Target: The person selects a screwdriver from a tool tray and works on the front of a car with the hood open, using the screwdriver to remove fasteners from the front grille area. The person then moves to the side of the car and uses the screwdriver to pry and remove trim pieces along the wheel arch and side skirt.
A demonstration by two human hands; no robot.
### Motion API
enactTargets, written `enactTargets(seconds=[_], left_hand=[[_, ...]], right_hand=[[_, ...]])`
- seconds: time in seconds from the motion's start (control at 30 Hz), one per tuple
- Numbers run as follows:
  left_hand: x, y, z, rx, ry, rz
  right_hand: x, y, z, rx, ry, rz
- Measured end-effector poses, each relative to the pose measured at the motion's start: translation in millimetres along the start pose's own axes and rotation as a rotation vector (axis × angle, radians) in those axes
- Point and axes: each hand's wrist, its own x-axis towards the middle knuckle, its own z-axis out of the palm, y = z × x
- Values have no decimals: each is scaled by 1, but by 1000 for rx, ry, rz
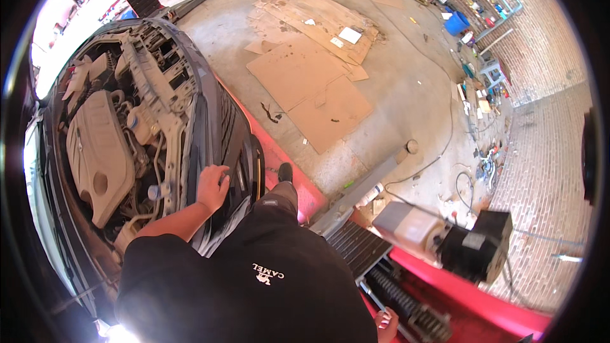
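Observation:
My left hand (213, 187) rests on the front edge of a dark car (219, 114), its fingers apart and slightly bent, holding nothing. The hood is up, so the dusty engine bay shows, with a broad engine cover (100, 152) and a reservoir with a blue cap (141, 124). At the lower edge my right hand (386, 325) is partly hidden by my body, its fingers curled. A thin metal bar (373, 295) on the red lift post (457, 302) runs down to it. What those fingers hold, if anything, I cannot make out.
Beside the post sit a black motor (476, 248) and a pale fluid tank (406, 225). A lift arm (375, 181) reaches out over the floor. Flattened cardboard (311, 82) lies ahead. A cable (452, 121) and scattered clutter run along the brick wall (546, 152).

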Motion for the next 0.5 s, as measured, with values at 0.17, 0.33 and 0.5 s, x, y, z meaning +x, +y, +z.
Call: enactTargets(seconds=[0.17,0.33,0.5], left_hand=[[112,-2,27,-70,-65,-80],[186,-12,1,-59,44,-212],[258,-35,-14,-46,223,-370]], right_hand=[[112,-153,41,193,-117,266],[245,-242,59,198,-189,155],[357,-295,110,209,-334,9]])
